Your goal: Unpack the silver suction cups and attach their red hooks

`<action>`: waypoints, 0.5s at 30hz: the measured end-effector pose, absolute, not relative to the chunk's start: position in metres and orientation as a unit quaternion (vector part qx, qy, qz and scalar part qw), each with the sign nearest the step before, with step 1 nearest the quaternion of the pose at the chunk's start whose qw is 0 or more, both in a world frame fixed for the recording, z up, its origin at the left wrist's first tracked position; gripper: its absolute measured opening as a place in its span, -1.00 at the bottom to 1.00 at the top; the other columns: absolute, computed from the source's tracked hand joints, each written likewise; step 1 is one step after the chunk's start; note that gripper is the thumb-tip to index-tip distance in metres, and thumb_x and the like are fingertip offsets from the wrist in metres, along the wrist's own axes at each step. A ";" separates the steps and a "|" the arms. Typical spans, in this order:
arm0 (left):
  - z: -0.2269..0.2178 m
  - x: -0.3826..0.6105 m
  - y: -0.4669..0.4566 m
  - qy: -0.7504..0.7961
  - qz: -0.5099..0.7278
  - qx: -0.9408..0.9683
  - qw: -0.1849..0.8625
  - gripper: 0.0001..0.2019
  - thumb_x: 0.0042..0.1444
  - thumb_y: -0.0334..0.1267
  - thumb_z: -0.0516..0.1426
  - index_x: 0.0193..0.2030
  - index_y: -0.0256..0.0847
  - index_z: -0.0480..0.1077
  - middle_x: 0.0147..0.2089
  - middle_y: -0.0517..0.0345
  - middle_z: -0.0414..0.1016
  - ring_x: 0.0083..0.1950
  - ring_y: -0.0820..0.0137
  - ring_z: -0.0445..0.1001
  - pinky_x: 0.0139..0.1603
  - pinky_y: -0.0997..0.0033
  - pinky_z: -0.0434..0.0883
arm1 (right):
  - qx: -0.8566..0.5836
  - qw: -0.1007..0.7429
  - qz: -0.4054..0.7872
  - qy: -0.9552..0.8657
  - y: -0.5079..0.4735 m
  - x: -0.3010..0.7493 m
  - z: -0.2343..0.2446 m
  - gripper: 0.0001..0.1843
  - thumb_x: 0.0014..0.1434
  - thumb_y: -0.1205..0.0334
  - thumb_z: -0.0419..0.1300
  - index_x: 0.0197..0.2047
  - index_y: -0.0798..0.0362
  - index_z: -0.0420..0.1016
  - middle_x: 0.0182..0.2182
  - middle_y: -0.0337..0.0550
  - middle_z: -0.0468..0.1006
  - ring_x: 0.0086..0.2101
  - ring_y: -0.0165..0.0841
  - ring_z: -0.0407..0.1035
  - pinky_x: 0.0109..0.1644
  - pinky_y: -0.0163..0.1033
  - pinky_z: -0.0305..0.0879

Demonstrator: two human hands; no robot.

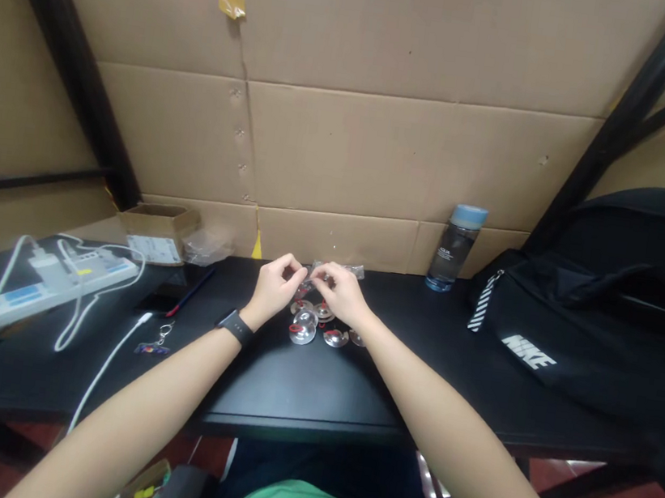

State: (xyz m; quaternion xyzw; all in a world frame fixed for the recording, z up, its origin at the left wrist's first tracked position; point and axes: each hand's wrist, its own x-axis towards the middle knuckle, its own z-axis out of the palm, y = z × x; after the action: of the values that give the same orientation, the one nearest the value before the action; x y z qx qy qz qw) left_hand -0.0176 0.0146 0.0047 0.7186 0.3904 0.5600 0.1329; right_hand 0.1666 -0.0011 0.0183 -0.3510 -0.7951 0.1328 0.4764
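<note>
Both of my hands meet near the back of the black table (301, 392). My left hand (276, 284), with a black watch on its wrist, has its fingers curled in a pinch. My right hand (341, 293) is also curled, fingertips touching the left hand's. Between them they pinch a small clear piece with a red part, too small to name. Just below the hands lie several clear suction cups with red hooks (303, 332).
A water bottle (455, 249) stands at the back right. A black Nike bag (591, 332) fills the right side. On the left lie a white power strip (39, 288) with cables, a small cardboard box (157, 230), a phone (159, 300) and a keyring (154, 344). Cardboard wall behind.
</note>
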 end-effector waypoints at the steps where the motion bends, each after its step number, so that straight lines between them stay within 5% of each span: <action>1: 0.004 -0.018 0.018 0.395 0.581 0.694 0.155 -0.77 0.24 -0.14 0.14 -0.40 -0.19 0.33 -0.42 0.20 0.47 -0.38 0.42 0.44 -0.28 0.46 0.39 | -0.346 0.470 0.128 -0.802 -0.001 0.167 0.018 -0.92 0.28 0.27 0.20 -0.26 0.00 0.52 -0.34 -0.19 0.51 -0.34 -0.35 0.36 -0.18 -0.24 0.30; 7: 0.000 -0.036 0.040 0.428 0.634 0.594 0.250 -0.78 0.18 -0.09 0.16 -0.35 -0.18 0.32 -0.36 0.19 0.48 -0.33 0.38 0.48 -0.38 0.48 0.39 | -0.344 0.472 0.265 -0.767 0.004 0.165 0.008 -0.88 0.30 0.17 0.14 -0.24 0.02 0.39 -0.14 -0.12 0.49 -0.41 -0.39 0.49 -0.33 -0.26 0.42; 10: -0.002 -0.040 0.045 0.430 0.611 0.612 0.259 -0.88 0.18 -0.22 0.09 -0.33 -0.19 0.33 -0.21 0.13 0.54 -0.16 0.35 0.53 -0.23 0.44 0.43 | -0.356 0.500 0.333 -0.716 0.007 0.165 0.005 -0.85 0.31 0.10 0.11 -0.19 -0.01 0.32 -0.14 -0.14 0.51 -0.44 -0.38 0.55 -0.42 -0.30 0.42; 12: -0.004 -0.038 0.046 0.402 0.602 0.635 0.272 -0.94 0.13 -0.35 0.05 -0.28 -0.19 0.33 -0.05 0.09 0.56 0.00 0.33 0.53 -0.07 0.38 0.45 | -0.363 0.512 0.295 -0.720 0.008 0.169 0.008 -0.88 0.32 0.12 0.10 -0.18 -0.01 0.33 -0.30 -0.21 0.52 -0.43 -0.35 0.55 -0.38 -0.29 0.42; 15: -0.008 -0.035 0.045 0.340 0.546 0.697 0.319 -0.63 -0.02 -0.51 0.01 -0.06 -0.17 0.36 0.07 0.03 0.55 0.10 0.31 0.52 0.08 0.28 0.45 | -0.373 0.512 0.170 -0.755 0.006 0.180 0.018 -0.92 0.31 0.22 0.10 -0.21 0.00 0.40 -0.38 -0.21 0.53 -0.39 -0.33 0.52 -0.26 -0.25 0.40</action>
State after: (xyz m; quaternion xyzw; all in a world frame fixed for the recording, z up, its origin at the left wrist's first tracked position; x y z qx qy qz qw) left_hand -0.0351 0.0453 -0.0076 0.6965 0.3401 0.5456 0.3187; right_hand 0.1798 0.0065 0.0185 -0.3735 -0.7546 0.1696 0.5122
